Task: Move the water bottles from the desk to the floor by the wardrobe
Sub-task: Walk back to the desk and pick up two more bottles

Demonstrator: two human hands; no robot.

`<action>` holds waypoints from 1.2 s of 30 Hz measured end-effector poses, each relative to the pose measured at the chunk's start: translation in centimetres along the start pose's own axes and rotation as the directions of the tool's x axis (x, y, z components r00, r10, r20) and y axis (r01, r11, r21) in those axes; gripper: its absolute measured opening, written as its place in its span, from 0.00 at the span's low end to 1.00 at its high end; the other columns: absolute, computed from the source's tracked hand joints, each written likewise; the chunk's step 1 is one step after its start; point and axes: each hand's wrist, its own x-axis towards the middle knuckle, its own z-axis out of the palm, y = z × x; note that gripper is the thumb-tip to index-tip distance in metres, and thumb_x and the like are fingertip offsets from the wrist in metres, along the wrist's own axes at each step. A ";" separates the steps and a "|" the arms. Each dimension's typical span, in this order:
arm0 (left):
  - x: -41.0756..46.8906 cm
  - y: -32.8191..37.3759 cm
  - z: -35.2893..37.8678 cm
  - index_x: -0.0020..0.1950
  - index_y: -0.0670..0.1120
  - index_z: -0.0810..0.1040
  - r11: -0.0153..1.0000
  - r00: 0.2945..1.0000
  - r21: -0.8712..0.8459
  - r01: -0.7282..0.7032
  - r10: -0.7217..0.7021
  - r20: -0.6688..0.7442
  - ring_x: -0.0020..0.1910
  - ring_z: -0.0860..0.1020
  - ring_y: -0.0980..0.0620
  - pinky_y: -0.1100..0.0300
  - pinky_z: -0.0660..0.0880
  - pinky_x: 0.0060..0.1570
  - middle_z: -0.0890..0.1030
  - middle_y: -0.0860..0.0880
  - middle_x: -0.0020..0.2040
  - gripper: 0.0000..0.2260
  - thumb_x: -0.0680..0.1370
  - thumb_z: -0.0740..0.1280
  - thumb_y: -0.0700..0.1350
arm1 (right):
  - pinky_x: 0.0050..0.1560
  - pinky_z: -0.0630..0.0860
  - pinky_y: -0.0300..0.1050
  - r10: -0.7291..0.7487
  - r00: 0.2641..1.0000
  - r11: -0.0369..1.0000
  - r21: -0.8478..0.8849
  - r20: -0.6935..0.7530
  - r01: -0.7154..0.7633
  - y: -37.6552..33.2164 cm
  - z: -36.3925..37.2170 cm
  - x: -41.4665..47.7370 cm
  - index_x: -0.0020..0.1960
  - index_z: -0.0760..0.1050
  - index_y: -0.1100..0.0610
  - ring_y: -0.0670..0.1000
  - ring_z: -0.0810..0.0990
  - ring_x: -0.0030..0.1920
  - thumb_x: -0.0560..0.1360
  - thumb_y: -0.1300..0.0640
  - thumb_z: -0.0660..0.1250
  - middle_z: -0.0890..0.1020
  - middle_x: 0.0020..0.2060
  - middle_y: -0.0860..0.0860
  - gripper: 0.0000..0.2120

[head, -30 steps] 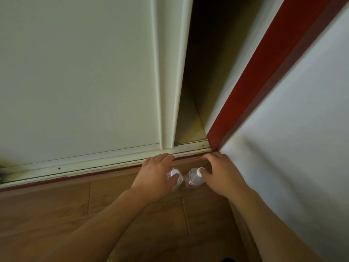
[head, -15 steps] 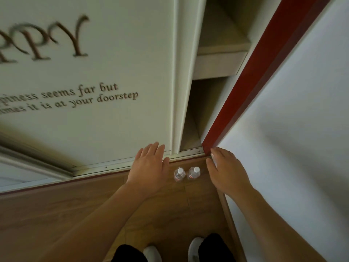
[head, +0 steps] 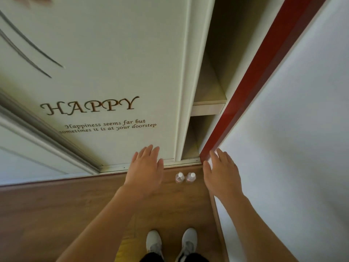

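**Entry: two water bottles, stood on the floor at the wardrobe**

Head view.

- Item: water bottles, a pair, left bottle [head: 179, 177] and right bottle [head: 191, 177]. Clear plastic, white caps.
- Location: on the wooden floor [head: 56, 214] at its far edge, just short of the wardrobe's bottom rail [head: 170, 163]. They are near the floor's far right corner, where the red trim [head: 255, 72] meets the wall [head: 292, 129]. They stand below the open gap beside the sliding door [head: 113, 72].
- Orientation: both upright, long axis vertical, caps pointing up toward the camera and bases on the floor. They stand just beside each other; whether they touch cannot be told.
- Hands: left hand [head: 145, 171] and right hand [head: 221, 174] are spread flat with straight fingers and hold nothing. One is to each side of the pair, above it and clear of it.
- Status, as judged: this pair looks placed. The counter is not in view, so whether more bottles remain cannot be told.
- Hazards, as judged: the bottles are tall on narrow bases, so they tip easily. A brush from a lowered hand or a step forward by the white shoes [head: 154, 242] could knock one into the other. A fallen bottle would roll along the floor.
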 end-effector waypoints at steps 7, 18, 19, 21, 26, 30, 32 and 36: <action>-4.4 1.7 -3.5 0.78 0.47 0.58 0.994 0.996 -0.088 0.069 -0.074 -0.050 0.78 0.56 0.48 0.50 0.54 0.76 0.59 0.47 0.79 0.24 0.83 0.52 0.53 | 0.74 0.55 0.48 -0.033 0.999 0.999 0.028 -0.015 0.034 -0.3 -3.8 -4.4 0.77 0.58 0.48 0.53 0.59 0.77 0.81 0.39 0.48 0.60 0.77 0.48 0.27; -8.8 -0.9 -7.0 0.79 0.48 0.56 0.989 0.991 -0.072 -0.129 0.125 -0.055 0.78 0.54 0.50 0.51 0.52 0.76 0.57 0.49 0.79 0.24 0.84 0.50 0.54 | 0.75 0.51 0.49 0.152 0.984 0.987 -0.040 -0.094 -0.156 -4.2 -5.3 -12.8 0.78 0.57 0.48 0.53 0.58 0.77 0.76 0.38 0.39 0.59 0.78 0.48 0.33; -9.2 -1.4 -7.3 0.79 0.48 0.56 0.986 0.987 -0.066 -0.156 0.153 -0.048 0.78 0.54 0.50 0.51 0.52 0.76 0.57 0.48 0.79 0.24 0.84 0.50 0.53 | 0.75 0.51 0.49 0.181 0.979 0.982 -0.030 -0.098 -0.185 -4.8 -5.3 -13.9 0.78 0.57 0.48 0.53 0.57 0.77 0.76 0.38 0.40 0.59 0.78 0.48 0.33; -10.3 -2.2 -7.9 0.79 0.48 0.57 0.978 0.979 -0.056 -0.203 0.201 -0.032 0.78 0.54 0.50 0.50 0.53 0.76 0.57 0.49 0.79 0.24 0.84 0.51 0.53 | 0.76 0.50 0.50 0.233 0.967 0.972 -0.017 -0.104 -0.236 -5.8 -5.2 -16.1 0.78 0.57 0.48 0.53 0.56 0.77 0.78 0.38 0.41 0.58 0.78 0.48 0.31; -13.1 -2.3 -8.6 0.79 0.50 0.56 0.957 0.958 -0.058 -0.286 0.287 0.024 0.78 0.53 0.50 0.49 0.52 0.76 0.55 0.50 0.80 0.24 0.83 0.51 0.54 | 0.77 0.52 0.51 0.372 0.920 0.928 0.070 -0.122 -0.366 -7.5 -5.1 -22.1 0.78 0.57 0.49 0.53 0.56 0.77 0.76 0.38 0.37 0.59 0.78 0.48 0.34; -16.0 -0.7 -8.2 0.78 0.51 0.58 0.918 0.918 -0.022 -0.396 0.397 0.028 0.78 0.56 0.50 0.51 0.53 0.76 0.57 0.51 0.79 0.23 0.83 0.52 0.55 | 0.76 0.56 0.51 0.446 0.874 0.895 0.135 -0.194 -0.426 -7.0 -4.9 -28.0 0.77 0.60 0.54 0.54 0.60 0.76 0.83 0.46 0.46 0.63 0.76 0.51 0.26; -17.6 0.5 -7.8 0.78 0.51 0.59 0.887 0.887 -0.015 -0.461 0.461 0.027 0.77 0.57 0.50 0.52 0.53 0.76 0.58 0.51 0.79 0.23 0.83 0.51 0.55 | 0.74 0.58 0.50 0.479 0.848 0.877 0.158 -0.229 -0.453 -6.4 -4.8 -30.9 0.76 0.62 0.56 0.54 0.63 0.74 0.83 0.48 0.47 0.66 0.75 0.52 0.25; -21.0 3.3 -6.5 0.77 0.52 0.60 0.838 0.837 -0.020 -0.545 0.545 0.055 0.77 0.60 0.49 0.51 0.54 0.75 0.60 0.51 0.78 0.24 0.83 0.50 0.57 | 0.74 0.54 0.48 0.572 0.787 0.819 0.221 -0.232 -0.530 -4.8 -4.3 -36.5 0.77 0.59 0.55 0.53 0.60 0.75 0.83 0.48 0.48 0.63 0.76 0.51 0.24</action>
